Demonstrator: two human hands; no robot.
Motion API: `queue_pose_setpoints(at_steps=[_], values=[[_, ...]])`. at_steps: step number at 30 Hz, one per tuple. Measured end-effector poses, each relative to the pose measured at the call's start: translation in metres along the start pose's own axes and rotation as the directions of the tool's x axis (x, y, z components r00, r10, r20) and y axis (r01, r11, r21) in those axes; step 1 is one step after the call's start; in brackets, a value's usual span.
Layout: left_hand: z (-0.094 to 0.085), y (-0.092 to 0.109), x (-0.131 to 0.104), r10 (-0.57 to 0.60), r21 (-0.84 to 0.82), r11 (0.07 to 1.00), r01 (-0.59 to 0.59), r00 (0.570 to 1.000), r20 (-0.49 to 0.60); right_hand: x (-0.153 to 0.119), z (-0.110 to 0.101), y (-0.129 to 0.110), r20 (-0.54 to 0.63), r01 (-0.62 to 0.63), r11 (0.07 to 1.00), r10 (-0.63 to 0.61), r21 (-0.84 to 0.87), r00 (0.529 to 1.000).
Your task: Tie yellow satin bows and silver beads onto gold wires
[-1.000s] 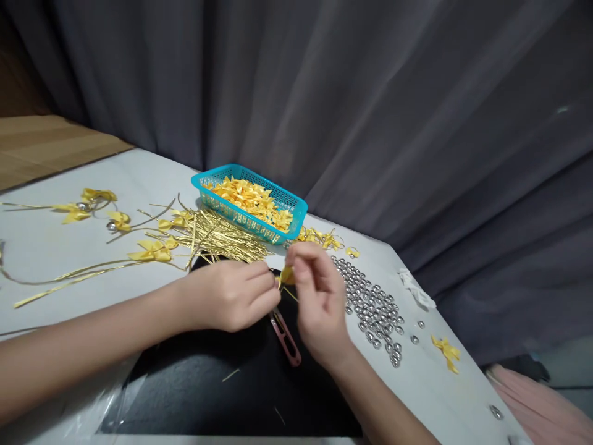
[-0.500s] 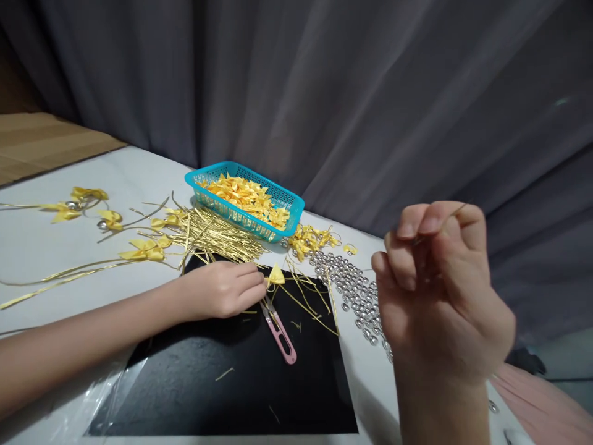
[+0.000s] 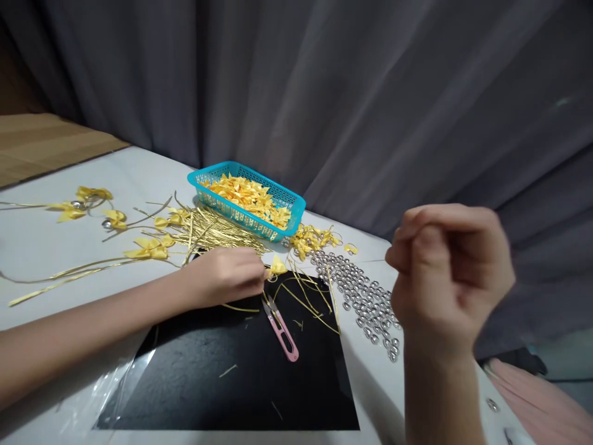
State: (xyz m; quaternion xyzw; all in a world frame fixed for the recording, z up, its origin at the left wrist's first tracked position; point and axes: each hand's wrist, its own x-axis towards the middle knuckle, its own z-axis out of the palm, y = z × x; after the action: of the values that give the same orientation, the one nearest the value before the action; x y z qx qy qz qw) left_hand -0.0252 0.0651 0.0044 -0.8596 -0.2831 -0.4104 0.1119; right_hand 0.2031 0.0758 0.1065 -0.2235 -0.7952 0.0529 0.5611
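Note:
Over the top of a black mat (image 3: 194,383), my left hand (image 3: 231,278) is closed, its fingertips pinching a yellow ribbon bow (image 3: 278,266) with a ring and gold cord below it. Part of the bow is hidden behind the fingers. Pink thread snips (image 3: 285,337) lie on the mat just beneath, blades toward that hand. My right hand (image 3: 449,278) is raised at the right, thumb and fingers pinched together. The thin gold cord seen in that pinch earlier is now hidden by the fingers.
A turquoise basket (image 3: 296,216) of yellow bows stands at the back. Beside it lie a bundle of gold cords (image 3: 217,228), finished-looking bow pieces (image 3: 151,247) and a spread of silver rings (image 3: 356,284). A grey curtain (image 3: 296,93) hangs behind the white table (image 3: 139,167).
My right hand has rolled over, its fingers curling in with the thumb in front, so the cord no longer shows. My left hand has shifted slightly up, keeping the bow.

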Motion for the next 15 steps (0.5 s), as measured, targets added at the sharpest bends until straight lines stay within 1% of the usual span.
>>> queue_pose_setpoints(at_steps=[1, 2, 3, 4, 5, 7, 8, 9, 11, 13, 14, 15], values=[[-0.004, -0.002, 0.002, -0.089, -0.076, 0.993, 0.089, 0.996, -0.001, -0.002, 0.001, 0.003, 0.060, 0.089, 0.991, -0.083, -0.096, 0.995], [-0.007, -0.005, 0.004, -0.159, -0.108, 0.982, 0.155, 0.987, -0.021, -0.003, 0.001, 0.006, 0.149, 0.158, 0.971, -0.132, -0.179, 0.980], [-0.011, -0.009, 0.006, -0.176, -0.090, 0.981, 0.171, 0.984, -0.042, -0.004, 0.003, 0.009, 0.253, 0.206, 0.948, -0.143, -0.243, 0.957], [-0.015, -0.014, 0.007, -0.113, -0.022, 0.993, 0.112, 0.991, -0.071, -0.005, 0.004, 0.011, 0.355, 0.227, 0.928, -0.115, -0.294, 0.928], [-0.019, -0.018, 0.007, -0.022, 0.088, 0.996, 0.027, 0.998, -0.053, -0.006, 0.006, 0.014, 0.445, 0.232, 0.911, -0.062, -0.340, 0.893], [-0.025, -0.027, 0.006, 0.171, 0.289, 0.945, -0.155, 0.985, -0.030, -0.008, 0.011, 0.017, 0.576, 0.248, 0.872, 0.047, -0.422, 0.816], [-0.027, -0.031, 0.004, 0.235, 0.354, 0.910, -0.217, 0.972, -0.009, -0.008, 0.013, 0.017, 0.612, 0.261, 0.855, 0.081, -0.448, 0.787], [-0.028, -0.034, 0.003, 0.281, 0.398, 0.880, -0.259, 0.960, 0.003, -0.008, 0.015, 0.017, 0.628, 0.268, 0.845, 0.098, -0.462, 0.772], [-0.030, -0.038, -0.001, 0.331, 0.446, 0.842, -0.305, 0.943, 0.021, -0.008, 0.017, 0.015, 0.626, 0.269, 0.841, 0.102, -0.469, 0.773], [-0.031, -0.041, -0.004, 0.376, 0.476, 0.810, -0.342, 0.926, 0.026, -0.008, 0.017, 0.012, 0.623, 0.239, 0.849, 0.129, -0.472, 0.771], [-0.031, -0.043, -0.005, 0.393, 0.488, 0.798, -0.354, 0.919, 0.023, -0.008, 0.017, 0.011, 0.636, 0.206, 0.862, 0.161, -0.464, 0.755], [-0.031, -0.044, -0.007, 0.406, 0.498, 0.789, -0.361, 0.914, 0.020, -0.008, 0.017, 0.009, 0.665, 0.161, 0.887, 0.195, -0.434, 0.721]])
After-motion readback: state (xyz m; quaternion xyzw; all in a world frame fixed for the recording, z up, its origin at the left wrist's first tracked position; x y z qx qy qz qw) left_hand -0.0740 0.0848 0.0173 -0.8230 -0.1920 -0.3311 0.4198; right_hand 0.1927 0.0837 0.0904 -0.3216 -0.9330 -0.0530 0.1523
